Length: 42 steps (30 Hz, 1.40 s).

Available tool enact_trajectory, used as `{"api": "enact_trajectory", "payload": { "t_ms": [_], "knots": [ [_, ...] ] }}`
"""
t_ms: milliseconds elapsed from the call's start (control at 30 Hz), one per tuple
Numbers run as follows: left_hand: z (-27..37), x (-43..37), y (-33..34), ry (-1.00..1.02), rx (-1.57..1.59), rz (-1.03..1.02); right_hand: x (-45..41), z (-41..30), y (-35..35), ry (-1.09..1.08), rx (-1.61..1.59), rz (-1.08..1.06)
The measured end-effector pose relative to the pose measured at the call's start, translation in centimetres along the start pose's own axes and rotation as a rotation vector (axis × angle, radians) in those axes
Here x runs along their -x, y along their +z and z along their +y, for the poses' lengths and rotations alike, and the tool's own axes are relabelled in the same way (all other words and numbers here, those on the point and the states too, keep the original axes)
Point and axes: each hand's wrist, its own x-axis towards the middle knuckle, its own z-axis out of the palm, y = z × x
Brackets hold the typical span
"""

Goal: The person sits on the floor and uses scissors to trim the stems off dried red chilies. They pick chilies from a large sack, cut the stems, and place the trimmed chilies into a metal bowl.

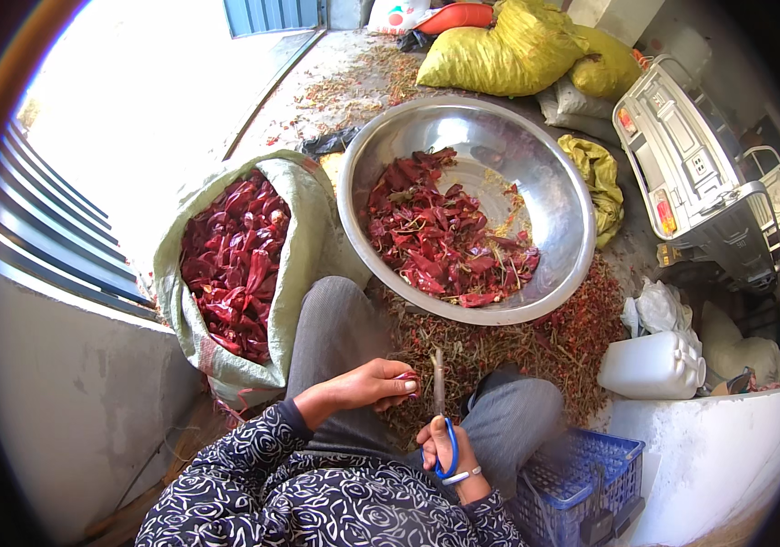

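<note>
Pinched in the fingers of my left hand [386,385] is a dried red chili pepper [409,377], mostly covered by the thumb and fingers. My right hand [441,444] grips blue-handled scissors [439,390], whose blades point away from me and look closed together. To the left a woven sack [170,273] stands with its mouth rolled down, full of dark red dried chilies [236,267]. Ahead, a wide metal basin [554,232] holds a heap of red chilies [424,232] with stems among them. Cut stems and scraps [492,349] cover the floor between my knees and the basin.
A blue plastic crate [581,472] is at my right, near a white jerrycan [653,366]. A cargo vehicle [691,150] stands farther right. Full yellow sacks [499,58] lie behind the basin. A low wall [82,383] with metal bars [62,219] bounds the left.
</note>
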Motion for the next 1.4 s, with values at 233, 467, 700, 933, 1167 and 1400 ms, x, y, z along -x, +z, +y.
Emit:
{"api": "enact_trajectory", "payload": {
  "t_ms": [233, 467, 700, 933, 1167, 1400],
  "knots": [
    [4.9, -2.4, -3.9, 0.166, 0.145, 0.031, -0.3, 0.9, -1.1, -0.141, 0.04, 0.033],
    [7.1, -12.4, -8.8, 0.172, -0.383, 0.415, -1.2, 1.5, -2.4, -0.12, 0.1, 0.139],
    [5.3, -20.4, -12.3, 0.029, -1.419, 0.143, -1.1, 1.0, -2.6, -0.109, 0.205, 0.288],
    [6.7, -20.3, -15.9, 0.294, -1.051, 0.244, -0.7, 0.3, -2.3, -0.137, 0.256, 0.321],
    [8.9, -13.9, -14.8, 0.085, 0.557, 0.284, -0.9, -0.2, -0.5, -0.192, 0.277, 0.274],
    [5.6, -11.1, -11.4, 0.133, 0.984, 0.003, -0.8, -2.1, 0.9, -0.334, 0.303, 0.298]
  ]
}}
